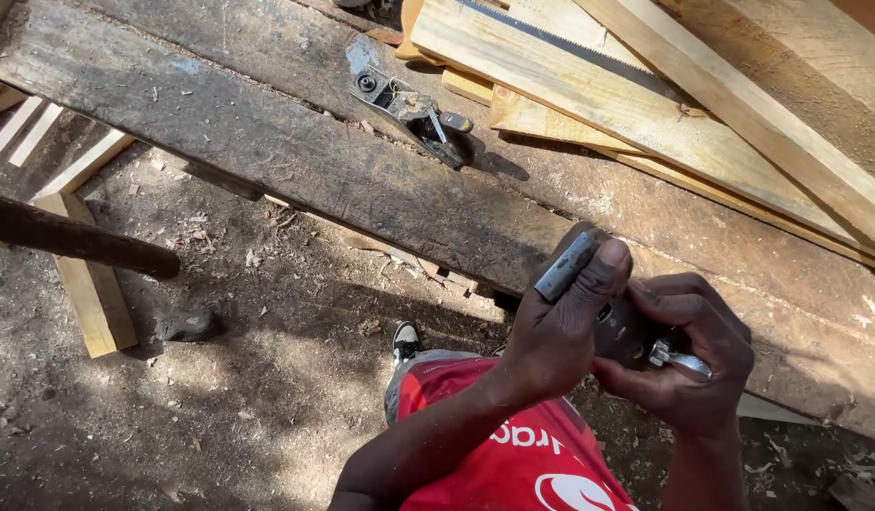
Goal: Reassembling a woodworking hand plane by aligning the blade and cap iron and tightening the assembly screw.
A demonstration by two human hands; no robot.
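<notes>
the left hand (560, 326) pinches a flat grey blade (566, 266) under the thumb while the right hand (679, 355) closes around a dark metal part (636, 336) above the desk (267, 142), so i think both should keep a firm, steady grip

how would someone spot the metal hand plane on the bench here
Start at the long dark weathered plank running across the view. Near its upper middle, just before the stack of pale boards, lies the hand plane, clear of both hands. It is the only grey metal tool there, angled, with a round knob.
</notes>
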